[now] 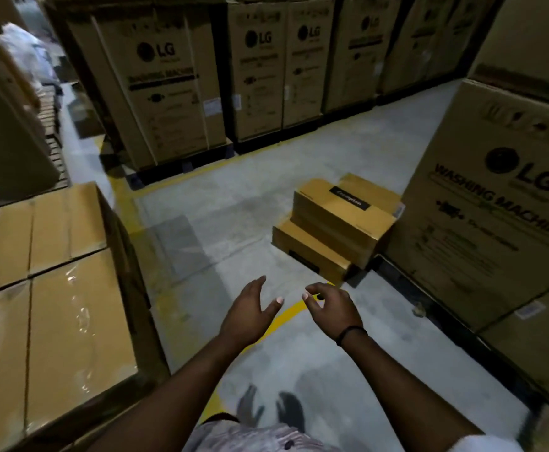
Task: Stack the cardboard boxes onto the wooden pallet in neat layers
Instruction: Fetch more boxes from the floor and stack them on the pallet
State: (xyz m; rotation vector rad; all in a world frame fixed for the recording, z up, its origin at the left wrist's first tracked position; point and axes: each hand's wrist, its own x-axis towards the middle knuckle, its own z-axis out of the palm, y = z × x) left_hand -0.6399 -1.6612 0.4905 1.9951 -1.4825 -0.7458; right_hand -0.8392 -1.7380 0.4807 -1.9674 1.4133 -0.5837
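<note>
Tall washing-machine cartons (pixel 168 93) line the far side, standing on dark bases that keep them off the concrete floor (pixel 234 207). Another of the same kind, the right carton (pixel 495 207), stands at the right edge of the aisle.

At the near left is a taped stack (pixel 54 288) of plain brown boxes, tops level and edges butted together. By its tidy top layer I judge this to be the stack under way. Its base is hidden, so I cannot tell whether the wooden pallet lies beneath it.

The task's loose boxes (pixel 341 220) sit on the floor a little way ahead, pushed against the foot of the right carton. They make a small stepped pile, with a flat box (pixel 309 249) jutting out nearer at the bottom and a deeper one on top. They look set aside there to keep the aisle free, waiting to be carried across.

Both arms reach forward toward that pile. The left hand (pixel 250 311) is spread, thumb wide, holding nothing. The right hand (pixel 332 308) has loosely curled fingers, also empty, and a dark wristband (pixel 350 332) below it. Held apart like this, they seem readied for a two-sided grip on a box — neither touches one yet.
</note>
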